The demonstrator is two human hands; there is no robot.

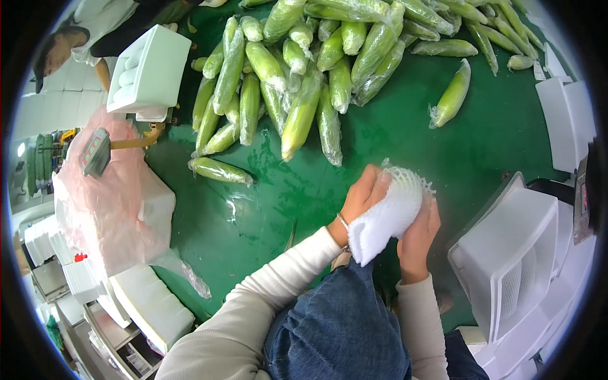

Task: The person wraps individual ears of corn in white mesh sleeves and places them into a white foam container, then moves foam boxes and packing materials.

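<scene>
Both hands hold a white foam net sleeve [392,209] low over the green table [266,213]. My left hand [365,192] grips the sleeve's upper left side. My right hand [420,232] is closed around its right side, with some fingers hidden behind the net. Something pale green shows faintly through the mesh at the top, and a bit of clear film sticks out there. The sleeve's lower end hangs loose and folded. Ahead lies a heap of film-wrapped ears of corn in green husks [304,109]. One wrapped ear [451,97] lies apart at the right.
A white foam box [513,256] with net-sleeved items stands at the right, near a scale [582,204]. Another such box [161,71] rests at the upper left beside a scale display [96,152]. Pink plastic film [109,190] covers white boxes at the left. A co-worker [71,47] stands beyond.
</scene>
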